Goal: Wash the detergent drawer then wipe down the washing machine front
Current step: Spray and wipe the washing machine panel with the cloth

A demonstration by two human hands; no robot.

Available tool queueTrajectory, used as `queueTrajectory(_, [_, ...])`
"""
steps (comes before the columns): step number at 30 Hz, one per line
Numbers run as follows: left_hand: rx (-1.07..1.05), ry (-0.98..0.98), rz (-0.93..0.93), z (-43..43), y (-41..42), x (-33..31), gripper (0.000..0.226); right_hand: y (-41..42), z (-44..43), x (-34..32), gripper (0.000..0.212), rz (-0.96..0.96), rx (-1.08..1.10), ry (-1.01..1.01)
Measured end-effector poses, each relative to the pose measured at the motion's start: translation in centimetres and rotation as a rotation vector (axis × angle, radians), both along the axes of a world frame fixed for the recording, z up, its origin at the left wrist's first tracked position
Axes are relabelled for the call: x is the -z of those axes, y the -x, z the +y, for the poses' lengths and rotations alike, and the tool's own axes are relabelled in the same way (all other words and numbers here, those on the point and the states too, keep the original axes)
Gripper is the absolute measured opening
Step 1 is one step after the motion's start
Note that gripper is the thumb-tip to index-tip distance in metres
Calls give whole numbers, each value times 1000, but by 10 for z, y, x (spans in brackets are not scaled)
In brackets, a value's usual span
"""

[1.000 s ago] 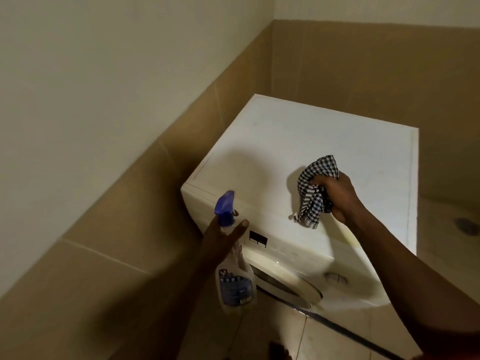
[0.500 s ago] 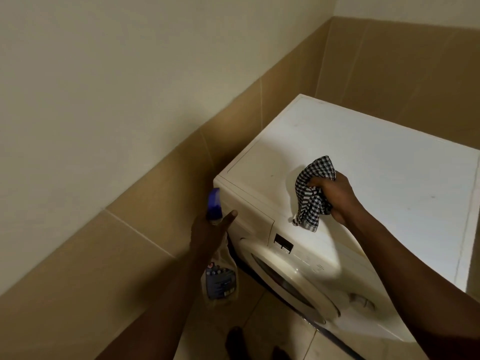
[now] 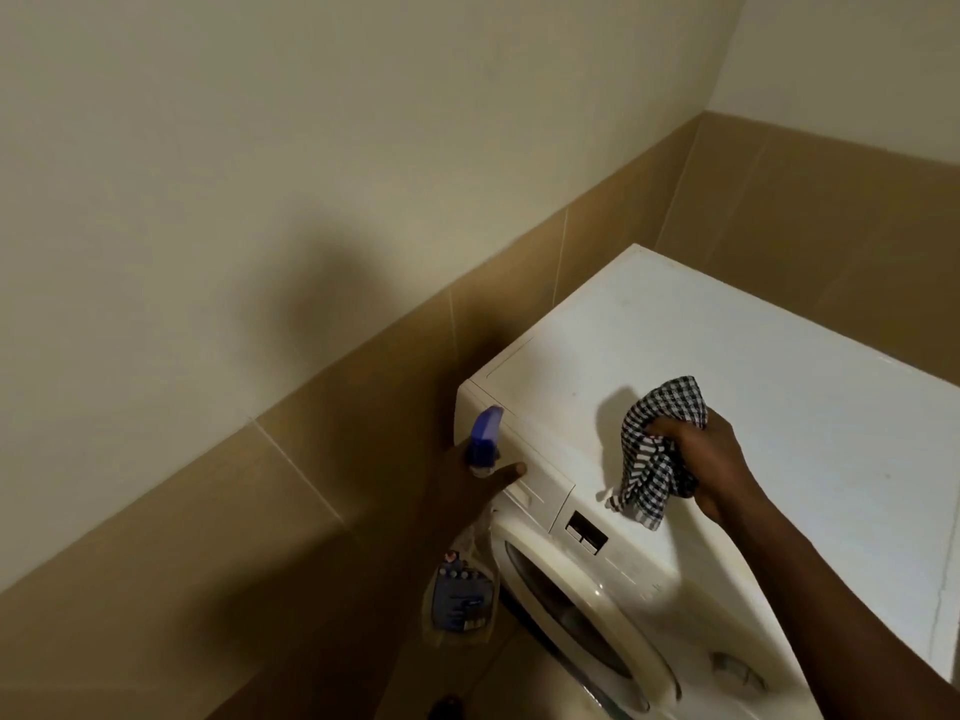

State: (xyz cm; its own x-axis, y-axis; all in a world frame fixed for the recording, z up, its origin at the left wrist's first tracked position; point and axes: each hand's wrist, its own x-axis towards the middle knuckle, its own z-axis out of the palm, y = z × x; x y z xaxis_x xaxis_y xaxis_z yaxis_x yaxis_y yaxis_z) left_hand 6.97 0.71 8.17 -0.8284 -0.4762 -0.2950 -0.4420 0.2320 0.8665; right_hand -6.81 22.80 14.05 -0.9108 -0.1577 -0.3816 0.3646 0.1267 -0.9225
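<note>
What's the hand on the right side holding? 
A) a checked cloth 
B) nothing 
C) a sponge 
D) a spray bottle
A: the right hand grips a bunched checked cloth above the washing machine, while the spray bottle is in the left hand.

Dim, warm light leaves the lower left murky and the washing machine (image 3: 727,387) top brightest, with a soft shadow on the wall (image 3: 317,304) and wide-angle bending near edges.
</note>
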Motion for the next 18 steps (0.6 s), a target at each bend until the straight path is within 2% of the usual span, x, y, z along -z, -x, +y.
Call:
queueTrajectory(4, [43, 26, -46, 6, 2, 14, 29, 1, -10, -4, 18, 46, 22, -6])
queueTrajectory(7, [87, 40, -62, 8, 1, 19, 35, 2, -17, -3, 17, 85, 16, -31])
queueTrajectory(10, [134, -34, -73, 11, -2, 25, 42, 1, -22, 3, 25, 127, 3, -90])
queueTrajectory(14, [93, -75, -88, 13, -4, 28, 51, -4, -23, 9, 33, 151, 14, -174])
queueTrajectory(18, [-2, -118, -73, 8, 1, 29, 69, -8, -20, 11, 35, 136, 29, -184])
